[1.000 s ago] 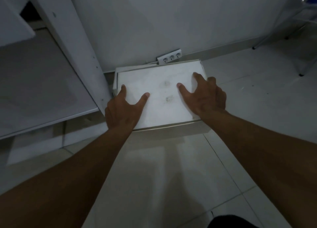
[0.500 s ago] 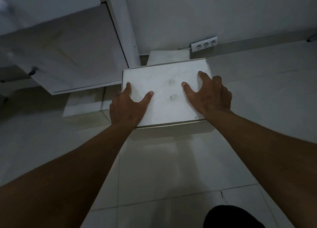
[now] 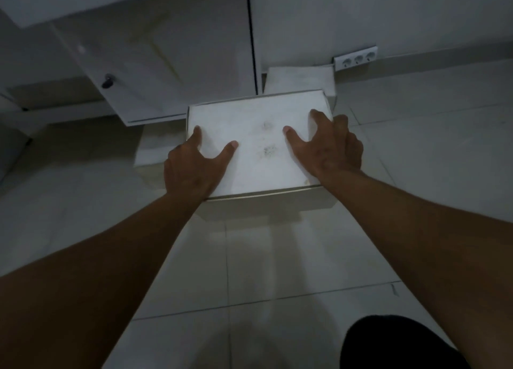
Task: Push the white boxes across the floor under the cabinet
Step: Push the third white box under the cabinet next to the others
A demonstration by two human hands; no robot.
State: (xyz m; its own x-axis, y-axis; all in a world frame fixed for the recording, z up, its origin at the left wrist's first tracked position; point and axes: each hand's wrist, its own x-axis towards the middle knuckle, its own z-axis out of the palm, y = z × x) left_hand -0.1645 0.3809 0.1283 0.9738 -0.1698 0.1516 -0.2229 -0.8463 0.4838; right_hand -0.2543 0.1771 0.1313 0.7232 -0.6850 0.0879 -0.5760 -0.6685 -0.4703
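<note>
White cardboard box (image 3: 258, 146), lid shut, smudged with two dark marks near the middle, sitting on the pale floor tiles (image 3: 277, 271) just in front of the cabinet (image 3: 172, 63). Stacked, apparently, on a wider white box (image 3: 147, 153) poking out at its left and below its near edge; hard to tell exactly where one ends and the other begins. Third white box (image 3: 298, 79) lying behind, against the wall, right beside the cabinet's side panel. Left hand (image 3: 191, 168) flat on the top box's near left corner, fingers spread, thumb angled inward, index finger along the left edge. Right hand (image 3: 330, 146) flat over the right edge, fingers splayed, thumb pointing toward the centre, outer fingers curling down the side. Neither hand pinching anything; both pressing palm-down. Both forearms bare, stretched forward from the bottom corners. Cabinet door (image 3: 133, 71) hanging open to the left, with a dark lock (image 3: 107, 80) near its edge. White power strip (image 3: 356, 60) with three sockets resting along the baseboard at the right, just beyond the rear box. Dark rounded shape (image 3: 394, 343), unidentifiable, at the bottom right.
</note>
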